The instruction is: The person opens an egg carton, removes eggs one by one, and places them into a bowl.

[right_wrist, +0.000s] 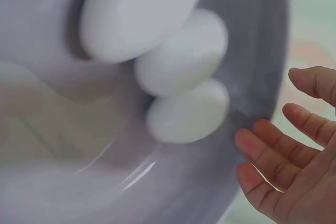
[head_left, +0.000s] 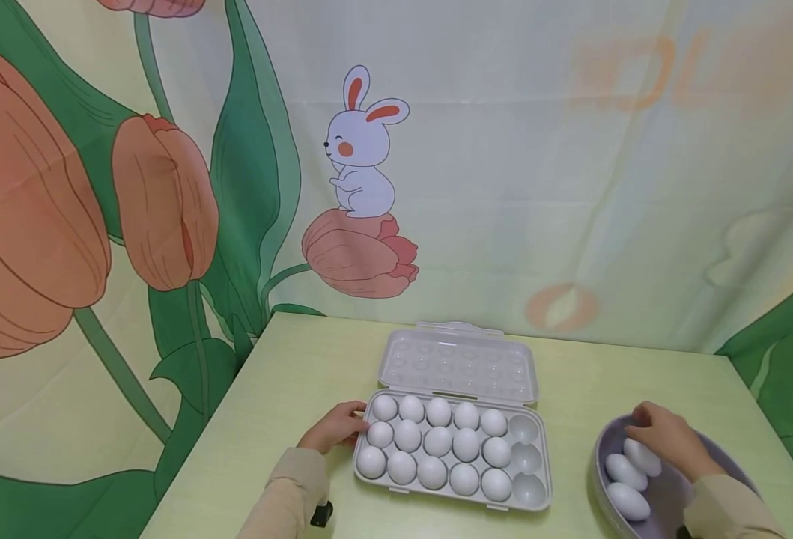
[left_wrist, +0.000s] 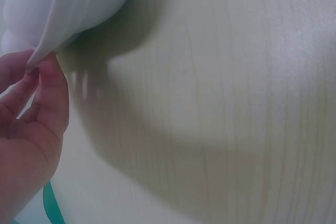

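While our left hand (head_left: 334, 427) pinches the left rim of the egg tray (head_left: 546, 473), thumb and fingers closed together on its edge, our right hand (head_left: 676, 443) is over the far rim of the grey basin (head_left: 669, 495), fingers loosely spread, holding nothing, just beside 3 loose eggs (head_left: 626, 473). Tray's mid-surface (head_left: 288, 389), lid (head_left: 457, 367) folded back: we count 15 white eggs (head_left: 438, 442) seated in 3 rows of 5, plus 3 bare cups (head_left: 528, 490) at the right end. Writing: orange lettering (head_left: 663, 71) on the backdrop (head_left: 504, 172), too blurred for us to read.
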Demonstrator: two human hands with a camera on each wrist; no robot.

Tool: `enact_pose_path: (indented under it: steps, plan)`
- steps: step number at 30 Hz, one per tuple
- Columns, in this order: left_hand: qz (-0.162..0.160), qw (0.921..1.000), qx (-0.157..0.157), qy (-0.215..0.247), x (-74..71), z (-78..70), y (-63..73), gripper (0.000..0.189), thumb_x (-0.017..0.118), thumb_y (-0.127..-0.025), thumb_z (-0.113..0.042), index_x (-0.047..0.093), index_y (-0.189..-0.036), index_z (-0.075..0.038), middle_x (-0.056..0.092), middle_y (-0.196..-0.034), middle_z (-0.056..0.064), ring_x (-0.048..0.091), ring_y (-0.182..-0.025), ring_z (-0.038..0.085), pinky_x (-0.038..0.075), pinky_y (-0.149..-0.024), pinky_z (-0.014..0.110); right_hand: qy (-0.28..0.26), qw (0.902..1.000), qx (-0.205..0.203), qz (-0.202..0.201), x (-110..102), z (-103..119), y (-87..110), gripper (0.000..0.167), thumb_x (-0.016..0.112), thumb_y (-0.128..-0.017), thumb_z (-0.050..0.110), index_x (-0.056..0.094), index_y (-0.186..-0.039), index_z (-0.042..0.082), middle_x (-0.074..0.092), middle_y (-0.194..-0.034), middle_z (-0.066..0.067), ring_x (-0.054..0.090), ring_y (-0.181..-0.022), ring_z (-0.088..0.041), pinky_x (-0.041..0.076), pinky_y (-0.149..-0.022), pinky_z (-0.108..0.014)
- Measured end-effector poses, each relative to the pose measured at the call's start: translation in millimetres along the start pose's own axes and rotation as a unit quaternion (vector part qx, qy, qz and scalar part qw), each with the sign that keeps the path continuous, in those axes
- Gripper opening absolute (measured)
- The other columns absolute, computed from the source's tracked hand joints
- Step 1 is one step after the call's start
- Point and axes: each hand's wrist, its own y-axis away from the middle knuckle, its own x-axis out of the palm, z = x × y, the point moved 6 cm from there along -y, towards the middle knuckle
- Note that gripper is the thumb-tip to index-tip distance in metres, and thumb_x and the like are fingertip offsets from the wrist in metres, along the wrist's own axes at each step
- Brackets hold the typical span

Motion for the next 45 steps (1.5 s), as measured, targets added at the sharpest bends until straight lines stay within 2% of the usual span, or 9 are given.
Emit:
enact_pose_path:
  steps: [5, 11, 17, 21, 25, 28, 38, 43, 45]
  plan:
    - [0.006, 1.0000, 0.003, 0.003, -0.4, 1.9, -2.1, 0.036, 0.051, -0.082, -0.003, 0.048, -0.117, 0.002, 0.055, -0.085, 0.012, 0.054, -0.069, 0.016, 0.048, -0.060, 0.029, -0.007, 0.9999, -0.007, -0.002, -1.2, 26.2, -1.2, 0.039, 0.058, -0.080, 0.029, 0.051, -0.102, -0.003, 0.058, -0.099, -0.025, 0.056, -0.088, -0.034, 0.045, -0.067, -0.040]
    - [0.005, 0.9999, 0.001, 0.011, -0.3, 2.7, -2.9, 0.036, 0.051, -0.082, -0.002, 0.048, -0.117, 0.002, 0.056, -0.084, 0.011, 0.055, -0.068, 0.015, 0.048, -0.060, 0.029, -0.027, 0.9972, -0.070, -0.004, 7.5, 68.5, 0.9, 0.034, 0.059, -0.080, 0.025, 0.053, -0.102, 0.001, 0.058, -0.098, -0.020, 0.057, -0.081, -0.027, 0.046, -0.063, -0.036]
    - [0.010, 0.9998, 0.003, 0.016, -0.2, 1.2, -1.7, 0.036, 0.051, -0.081, -0.001, 0.048, -0.117, 0.004, 0.055, -0.083, 0.010, 0.054, -0.068, 0.015, 0.048, -0.060, 0.029, -0.031, 0.9920, -0.121, 0.018, 23.9, 104.2, 6.0, 0.028, 0.063, -0.078, 0.021, 0.056, -0.100, 0.006, 0.060, -0.098, -0.013, 0.057, -0.075, -0.017, 0.045, -0.061, -0.030]
    - [0.007, 0.9999, 0.000, 0.012, -0.3, -0.4, -0.1, 0.037, 0.052, -0.081, -0.002, 0.048, -0.117, 0.003, 0.054, -0.083, 0.010, 0.054, -0.069, 0.016, 0.048, -0.060, 0.030, -0.040, 0.9868, -0.151, 0.044, 37.5, 120.5, 8.1, 0.029, 0.064, -0.077, 0.022, 0.057, -0.101, 0.007, 0.060, -0.097, -0.012, 0.056, -0.072, -0.012, 0.044, -0.058, -0.026]
    - [0.002, 0.9999, 0.000, 0.011, -0.2, -0.8, 0.3, 0.037, 0.052, -0.080, -0.002, 0.049, -0.116, 0.003, 0.055, -0.084, 0.011, 0.055, -0.069, 0.016, 0.049, -0.060, 0.031, -0.041, 0.9756, -0.205, 0.069, 51.1, 136.3, 11.2, 0.030, 0.064, -0.076, 0.022, 0.058, -0.100, 0.005, 0.060, -0.092, -0.010, 0.054, -0.068, -0.009, 0.043, -0.058, -0.023]
    - [0.001, 0.9999, 0.003, 0.011, 0.2, 0.4, -1.0, 0.037, 0.052, -0.080, -0.002, 0.049, -0.117, 0.003, 0.055, -0.084, 0.012, 0.055, -0.069, 0.017, 0.049, -0.061, 0.032, -0.041, 0.9691, -0.229, 0.082, 60.9, 146.2, 13.4, 0.030, 0.063, -0.076, 0.020, 0.059, -0.101, 0.003, 0.060, -0.090, -0.010, 0.053, -0.068, -0.008, 0.043, -0.058, -0.022]
    - [0.004, 1.0000, 0.001, 0.005, -0.2, 3.3, -3.3, 0.037, 0.052, -0.081, -0.002, 0.048, -0.117, 0.003, 0.055, -0.085, 0.012, 0.055, -0.070, 0.017, 0.049, -0.060, 0.030, -0.015, 0.9611, -0.248, 0.121, 95.3, 164.8, 21.0, 0.039, 0.066, -0.070, 0.024, 0.060, -0.101, 0.001, 0.062, -0.086, -0.011, 0.057, -0.067, -0.015, 0.044, -0.059, -0.026]
    - [0.012, 0.9997, 0.008, 0.018, -0.3, 0.6, -0.3, 0.039, 0.051, -0.080, -0.001, 0.047, -0.118, 0.005, 0.057, -0.084, 0.012, 0.057, -0.069, 0.016, 0.049, -0.061, 0.030, 0.009, 0.9607, -0.253, 0.113, 106.5, 172.6, 25.7, 0.038, 0.066, -0.068, 0.024, 0.062, -0.099, 0.002, 0.063, -0.082, -0.009, 0.057, -0.073, -0.021, 0.044, -0.062, -0.030]
    - [0.014, 0.9996, 0.010, 0.023, -0.7, -0.5, 0.7, 0.039, 0.051, -0.080, -0.001, 0.046, -0.118, 0.005, 0.057, -0.084, 0.011, 0.057, -0.069, 0.016, 0.049, -0.061, 0.030, 0.028, 0.9607, -0.256, 0.104, 110.9, 174.9, 27.0, 0.037, 0.066, -0.067, 0.024, 0.062, -0.097, 0.003, 0.063, -0.079, -0.005, 0.056, -0.071, -0.017, 0.044, -0.061, -0.029]
